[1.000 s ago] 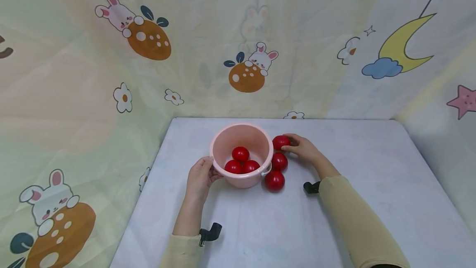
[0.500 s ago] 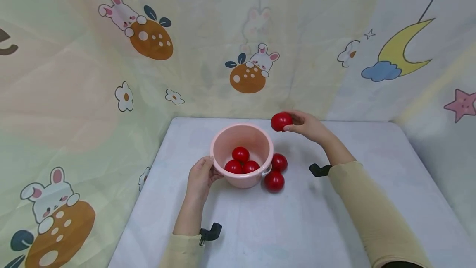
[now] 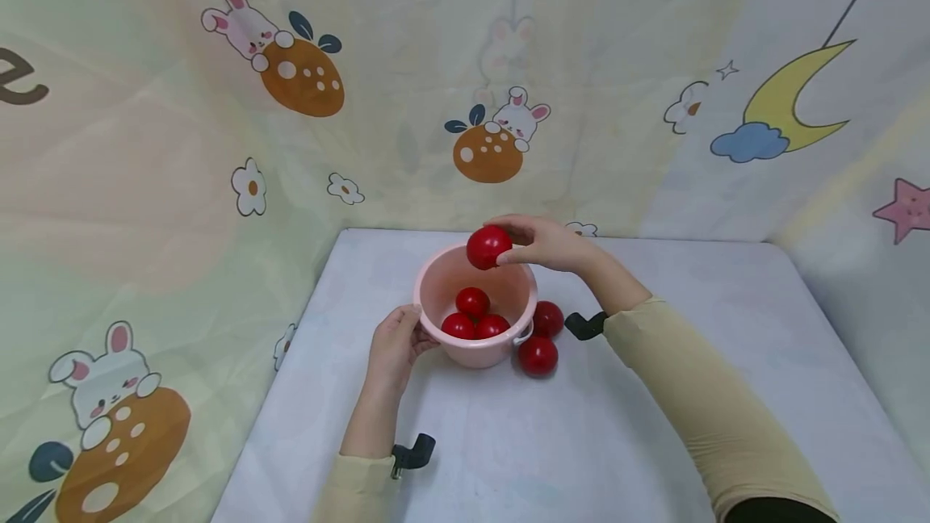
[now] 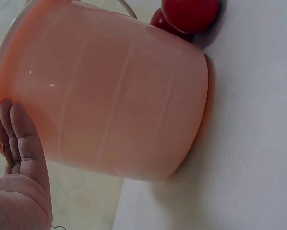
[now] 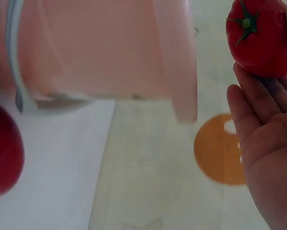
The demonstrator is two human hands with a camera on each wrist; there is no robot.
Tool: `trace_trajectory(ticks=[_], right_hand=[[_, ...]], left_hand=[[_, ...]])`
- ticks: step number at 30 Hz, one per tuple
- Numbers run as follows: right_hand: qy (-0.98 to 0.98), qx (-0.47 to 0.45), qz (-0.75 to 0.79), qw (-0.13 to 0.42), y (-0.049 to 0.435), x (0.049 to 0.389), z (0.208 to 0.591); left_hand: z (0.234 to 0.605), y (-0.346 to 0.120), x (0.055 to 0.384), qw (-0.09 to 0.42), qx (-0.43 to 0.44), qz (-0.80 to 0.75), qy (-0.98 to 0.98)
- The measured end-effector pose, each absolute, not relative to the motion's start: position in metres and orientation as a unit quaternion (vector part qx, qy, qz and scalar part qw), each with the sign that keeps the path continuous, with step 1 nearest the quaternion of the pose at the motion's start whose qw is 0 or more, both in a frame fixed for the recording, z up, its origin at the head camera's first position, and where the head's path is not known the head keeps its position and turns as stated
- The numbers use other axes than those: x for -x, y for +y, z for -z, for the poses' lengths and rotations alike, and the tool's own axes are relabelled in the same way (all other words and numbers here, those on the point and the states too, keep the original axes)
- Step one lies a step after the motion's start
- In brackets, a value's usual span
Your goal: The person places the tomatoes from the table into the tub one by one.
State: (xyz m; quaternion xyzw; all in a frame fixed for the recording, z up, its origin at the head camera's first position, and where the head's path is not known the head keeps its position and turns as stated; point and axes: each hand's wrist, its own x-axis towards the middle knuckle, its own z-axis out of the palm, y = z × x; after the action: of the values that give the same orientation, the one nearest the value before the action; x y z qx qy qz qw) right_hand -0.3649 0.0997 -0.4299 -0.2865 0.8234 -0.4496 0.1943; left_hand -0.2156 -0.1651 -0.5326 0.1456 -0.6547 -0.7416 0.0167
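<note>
A pink bucket (image 3: 475, 355) stands on the table with three tomatoes (image 3: 473, 303) inside it. My left hand (image 3: 393, 348) pinches its left rim, the thumb at the edge and the fingers along the outer wall (image 4: 114, 91). Over the back part of the bucket's opening, my right hand (image 3: 545, 243) holds another red tomato (image 3: 489, 248) between thumb and fingers. The right wrist view shows this tomato (image 5: 261, 40) with its green star-shaped stem top. Two more tomatoes (image 3: 538, 356) rest on the table against the bucket's right side.
The white tabletop (image 3: 494, 450) spreads in front and to the right. A patterned cloth backdrop (image 3: 407, 63) rises behind the table's back edge and along its sides. The bucket's pale handle (image 5: 13, 57) hangs at its right side.
My right hand has lifted a tomato from the row beside the bucket and carried it left over the opening. My left hand has stayed on the rim.
</note>
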Motion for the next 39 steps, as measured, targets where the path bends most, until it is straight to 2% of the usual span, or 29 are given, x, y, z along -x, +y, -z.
trace_trajectory(ticks=[14, 22, 30, 39], right_hand=[[0.838, 0.353, 0.358, 0.214, 0.048, 0.374, 0.416], [0.813, 0.359, 0.359, 0.284, 0.032, 0.381, 0.425], [0.797, 0.372, 0.344, 0.329, 0.017, 0.389, 0.428], [0.762, 0.352, 0.336, 0.426, 0.008, 0.399, 0.441]], left_hand=[[0.536, -0.169, 0.217, 0.009, -0.151, 0.734, -0.662], [0.535, -0.169, 0.217, 0.004, -0.143, 0.736, -0.662], [0.534, -0.173, 0.217, 0.016, -0.144, 0.732, -0.666], [0.534, -0.171, 0.218, 0.008, -0.139, 0.735, -0.663]])
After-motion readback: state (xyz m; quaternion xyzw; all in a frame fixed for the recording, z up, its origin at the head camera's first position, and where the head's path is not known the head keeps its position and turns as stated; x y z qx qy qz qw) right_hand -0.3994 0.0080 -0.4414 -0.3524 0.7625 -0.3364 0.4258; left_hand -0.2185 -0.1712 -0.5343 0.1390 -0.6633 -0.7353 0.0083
